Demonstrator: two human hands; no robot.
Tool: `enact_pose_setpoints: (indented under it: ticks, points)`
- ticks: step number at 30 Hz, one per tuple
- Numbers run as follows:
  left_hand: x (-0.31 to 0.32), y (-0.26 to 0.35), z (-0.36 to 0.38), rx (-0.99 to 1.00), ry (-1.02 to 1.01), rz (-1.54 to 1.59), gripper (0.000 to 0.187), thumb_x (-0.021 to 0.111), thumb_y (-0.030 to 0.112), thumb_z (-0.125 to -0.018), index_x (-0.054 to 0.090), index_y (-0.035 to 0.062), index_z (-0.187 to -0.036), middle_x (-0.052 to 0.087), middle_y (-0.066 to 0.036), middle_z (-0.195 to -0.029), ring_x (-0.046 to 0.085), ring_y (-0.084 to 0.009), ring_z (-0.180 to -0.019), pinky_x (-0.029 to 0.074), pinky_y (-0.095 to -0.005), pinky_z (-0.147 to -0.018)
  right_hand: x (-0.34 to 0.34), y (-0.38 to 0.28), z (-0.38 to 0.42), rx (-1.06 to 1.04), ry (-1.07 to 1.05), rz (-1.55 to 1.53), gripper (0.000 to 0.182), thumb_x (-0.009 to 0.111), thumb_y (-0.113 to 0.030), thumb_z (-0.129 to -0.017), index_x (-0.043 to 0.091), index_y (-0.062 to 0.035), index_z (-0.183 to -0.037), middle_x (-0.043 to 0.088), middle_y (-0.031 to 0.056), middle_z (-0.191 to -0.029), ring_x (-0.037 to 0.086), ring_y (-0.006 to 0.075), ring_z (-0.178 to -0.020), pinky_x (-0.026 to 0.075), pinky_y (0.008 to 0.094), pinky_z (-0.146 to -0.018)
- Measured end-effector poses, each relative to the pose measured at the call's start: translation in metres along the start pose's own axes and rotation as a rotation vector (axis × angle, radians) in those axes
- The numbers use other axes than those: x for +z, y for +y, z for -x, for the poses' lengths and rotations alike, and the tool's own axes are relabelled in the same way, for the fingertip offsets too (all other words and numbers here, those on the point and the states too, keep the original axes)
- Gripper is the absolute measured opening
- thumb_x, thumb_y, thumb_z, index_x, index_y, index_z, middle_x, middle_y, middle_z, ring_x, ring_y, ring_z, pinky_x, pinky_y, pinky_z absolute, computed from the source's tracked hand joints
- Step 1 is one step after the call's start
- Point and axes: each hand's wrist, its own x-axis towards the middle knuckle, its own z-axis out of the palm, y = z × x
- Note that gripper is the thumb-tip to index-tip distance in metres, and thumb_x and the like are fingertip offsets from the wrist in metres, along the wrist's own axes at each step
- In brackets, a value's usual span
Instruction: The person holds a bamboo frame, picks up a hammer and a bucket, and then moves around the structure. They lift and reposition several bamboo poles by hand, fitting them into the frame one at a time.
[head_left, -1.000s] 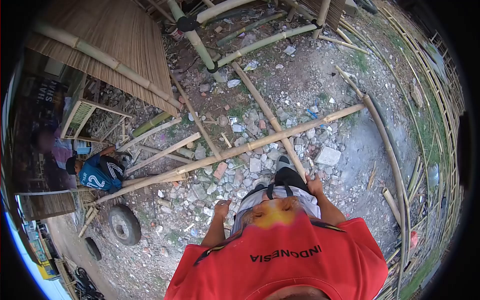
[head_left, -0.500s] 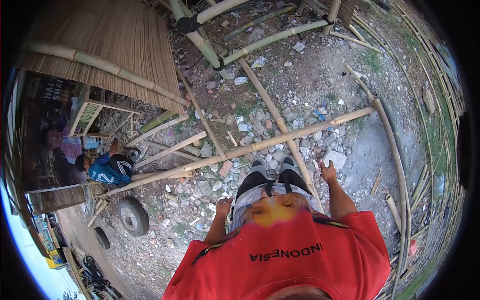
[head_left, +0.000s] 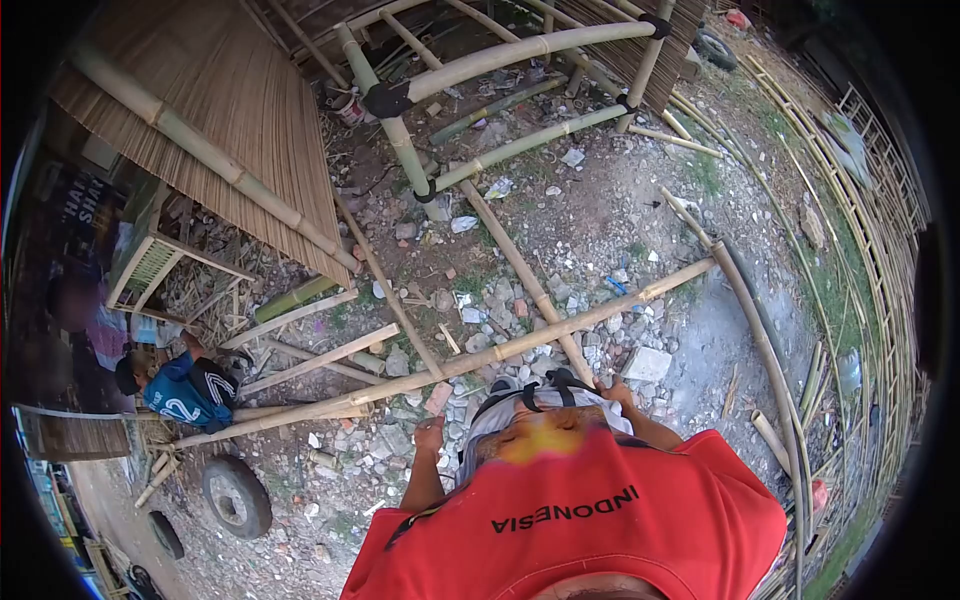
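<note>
I look down over my red shirt [head_left: 570, 510] at rubble-strewn ground. My left hand [head_left: 430, 433] hangs in front of me with loosely bent fingers and nothing in it. My right hand [head_left: 612, 388] is spread and empty, close to the near end of a thin bamboo pole [head_left: 510, 250] that slants away from me. A long bamboo pole [head_left: 560, 325] lies across the ground just ahead of both hands and crosses the thin one. Whether my right hand touches either pole is unclear.
A person in a blue shirt [head_left: 185, 392] crouches at the left by split bamboo slats [head_left: 320, 360]. A tyre [head_left: 237, 497] lies lower left. A thatched roof [head_left: 230, 110] and lashed bamboo frame [head_left: 390, 120] stand ahead. Bamboo fencing [head_left: 860, 250] runs along the right. A concrete block [head_left: 648, 364] sits near my right hand.
My view has tilted forward, so my legs and shoes are now hidden. My right hand dropped from out at the side to near the thin pole's end. The left hand barely moved.
</note>
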Motion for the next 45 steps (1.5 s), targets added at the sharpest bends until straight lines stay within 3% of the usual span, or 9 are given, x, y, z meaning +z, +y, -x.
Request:
enact_pose_setpoints:
  ticks: [10, 14, 21, 23, 26, 30, 31, 35, 45]
  points:
    - [-0.036, -0.058, -0.048, -0.174, -0.109, -0.046, 0.048, 0.061, 0.047, -0.095, 0.067, 0.0006, -0.108, 0.064, -0.01, -0.098, 0.062, -0.025, -0.081, 0.056, -0.0389, -0.064, -0.006, -0.067, 0.028, -0.095, 0.142, -0.011, 0.1, 0.052, -0.072, -0.086, 0.035, 0.005, -0.147, 0.056, 0.038, -0.126, 0.055, 0.0465, -0.123, 0.044, 0.0453, -0.104]
    - [-0.039, -0.067, -0.067, -0.18, -0.076, 0.065, 0.05, 0.063, 0.046, -0.095, 0.062, 0.0007, -0.116, 0.061, -0.011, -0.105, 0.058, -0.0264, -0.086, 0.056, -0.0424, -0.064, 0.008, -0.067, 0.014, -0.056, 0.048, 0.058, 0.11, 0.05, -0.076, -0.084, 0.028, 0.0099, -0.148, 0.054, 0.0384, -0.129, 0.054, 0.0465, -0.124, 0.044, 0.0473, -0.104]
    - [-0.036, -0.019, -0.078, -0.18, 0.082, 0.432, 0.047, 0.065, 0.042, -0.093, 0.056, 0.0067, -0.121, 0.06, -0.011, -0.108, 0.058, -0.0285, -0.09, 0.054, -0.0472, -0.071, 0.002, -0.077, 0.029, -0.105, 0.206, -0.016, 0.095, 0.057, -0.07, -0.085, 0.04, 0.0032, -0.144, 0.059, 0.0359, -0.124, 0.056, 0.0461, -0.122, 0.044, 0.0459, -0.103]
    - [-0.041, -0.003, -0.096, -0.138, -0.048, 0.472, 0.049, 0.065, 0.042, -0.094, 0.053, 0.006, -0.124, 0.056, -0.012, -0.117, 0.056, -0.0292, -0.1, 0.053, -0.0471, -0.076, -0.009, -0.08, 0.035, -0.048, 0.241, -0.091, 0.092, 0.057, -0.069, -0.085, 0.042, 0.0001, -0.144, 0.06, 0.0353, -0.123, 0.056, 0.0459, -0.122, 0.045, 0.0459, -0.103]
    - [-0.033, 0.055, -0.1, -0.074, 0.073, 0.572, 0.044, 0.062, 0.036, -0.096, 0.052, 0.0039, -0.123, 0.055, -0.011, -0.101, 0.058, -0.0275, -0.091, 0.055, -0.0529, -0.083, -0.034, -0.09, 0.039, -0.064, 0.256, -0.171, 0.089, 0.058, -0.063, -0.088, 0.04, 0.0025, -0.145, 0.058, 0.0345, -0.126, 0.056, 0.0444, -0.122, 0.045, 0.0442, -0.102]
    - [-0.03, 0.138, -0.123, -0.02, 0.094, 0.683, 0.042, 0.062, 0.035, -0.095, 0.052, 0.0045, -0.123, 0.055, -0.012, -0.109, 0.057, -0.0288, -0.102, 0.053, -0.0538, -0.088, -0.069, -0.109, 0.015, -0.046, 0.355, -0.319, 0.087, 0.06, -0.061, -0.089, 0.04, 0.0034, -0.145, 0.059, 0.035, -0.125, 0.056, 0.0437, -0.124, 0.044, 0.0434, -0.104]
    - [-0.032, 0.159, -0.132, 0.019, 0.048, 0.704, 0.048, 0.066, 0.039, -0.093, 0.051, 0.0062, -0.125, 0.052, -0.012, -0.117, 0.056, -0.0302, -0.105, 0.056, -0.0503, -0.084, -0.065, -0.089, -0.024, -0.111, 0.457, -0.266, 0.088, 0.064, -0.057, -0.089, 0.036, 0.0008, -0.148, 0.071, 0.0216, -0.097, 0.07, 0.0277, -0.081, 0.055, 0.0364, -0.073]
    - [-0.027, 0.255, -0.134, 0.194, 0.047, 0.815, 0.053, 0.069, 0.042, -0.092, 0.049, 0.0077, -0.125, 0.051, -0.013, -0.123, 0.053, -0.0329, -0.118, 0.06, -0.0442, -0.078, -0.129, -0.129, -0.068, -0.158, 0.408, -0.542, 0.084, 0.065, -0.051, -0.092, 0.031, -0.0027, -0.151, 0.07, 0.016, -0.093, 0.064, 0.0184, -0.061, 0.05, 0.0313, -0.052]
    - [0.068, 0.52, -0.15, 0.429, 0.267, 0.909, 0.054, 0.07, 0.037, -0.092, 0.046, 0.0012, -0.124, 0.05, -0.013, -0.124, 0.053, -0.0329, -0.121, 0.058, -0.0439, -0.086, -0.389, -0.329, -0.364, -0.39, 0.419, -0.687, 0.088, 0.059, -0.06, -0.093, 0.032, 0.0013, -0.15, 0.069, 0.0202, -0.105, 0.068, 0.0204, -0.077, 0.053, 0.0299, -0.065]
